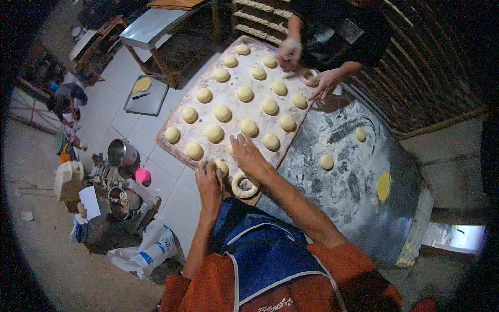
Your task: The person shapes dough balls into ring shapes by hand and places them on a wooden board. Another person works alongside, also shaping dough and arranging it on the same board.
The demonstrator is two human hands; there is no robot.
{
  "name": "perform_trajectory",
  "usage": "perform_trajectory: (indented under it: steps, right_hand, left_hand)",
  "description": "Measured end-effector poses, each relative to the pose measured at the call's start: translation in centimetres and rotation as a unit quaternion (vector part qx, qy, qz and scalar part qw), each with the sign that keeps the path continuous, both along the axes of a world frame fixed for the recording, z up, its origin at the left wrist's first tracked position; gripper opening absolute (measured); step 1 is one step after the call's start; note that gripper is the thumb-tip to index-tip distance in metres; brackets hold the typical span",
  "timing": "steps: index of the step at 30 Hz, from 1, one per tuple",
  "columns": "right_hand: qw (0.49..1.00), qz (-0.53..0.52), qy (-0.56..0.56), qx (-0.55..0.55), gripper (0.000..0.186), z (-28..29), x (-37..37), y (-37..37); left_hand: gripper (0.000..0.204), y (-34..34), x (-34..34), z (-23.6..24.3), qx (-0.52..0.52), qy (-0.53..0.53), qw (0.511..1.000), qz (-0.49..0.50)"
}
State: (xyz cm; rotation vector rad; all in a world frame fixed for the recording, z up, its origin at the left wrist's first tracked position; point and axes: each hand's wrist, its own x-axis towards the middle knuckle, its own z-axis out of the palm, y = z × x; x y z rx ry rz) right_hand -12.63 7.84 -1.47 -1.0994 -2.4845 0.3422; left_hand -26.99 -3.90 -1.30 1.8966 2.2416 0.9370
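"Head view, entry one: pose of the hands?"

"Left hand (209, 182): forearm rising from the lower edge, wrist at the near-left side of a floured board (228, 99), fingers bent and pointing away from the body. Right hand (248, 157): forearm slanting up and leftward across the board's near-right side, palm downward, fingers reaching ahead."

"Entry two: grip?"

"Left: half-curled at the left side of a pale dough ball (222, 167); whether it clasps or merely touches, I cannot tell. Right: fingers loosely bent over a second dough ball (229, 150), which it largely hides; contact is out of sight, so grasp or release cannot be told."

"Location of both balls?"

"Near end of the board, side by side. One pale ring (235, 186) just beside them, at the near corner, left of the right wrist."

"Entry three: edges and room?"

"Near corner: close to a blue apron (265, 260). Left side: tiled floor (179, 203) below. Right side: a flour-dusted metal table (306, 151), bearing two further balls (360, 134), apart, and one flattened yellow piece (383, 186). Ahead of the fingers: rows of dough balls, narrow floured gaps between. Far right corner: a co-worker's hands (289, 53) and a second ring (303, 75), well apart from the person's own hands."
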Motion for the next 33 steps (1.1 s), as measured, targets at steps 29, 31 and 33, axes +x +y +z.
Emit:
perform_trajectory:
  steps: [29,31,33]
  right_hand:
    - [0.857,-0.430,0.224,-0.173,0.035,-3.6,38.4,-15.3]
    - [0.833,-0.407,0.318,-0.198,0.039,-2.9,38.6,-16.2]
    - [0.788,-0.342,0.462,-0.220,0.051,-1.9,38.8,-17.1]
  left_hand:
    - [0.038,0.5,33.0,0.7,-0.125,-0.302,0.844,-0.425]
    - [0.033,-0.2,34.4,0.5,-0.194,-0.407,0.805,-0.385]
    - [0.028,-0.5,35.5,0.5,-0.292,-0.501,0.733,-0.356]
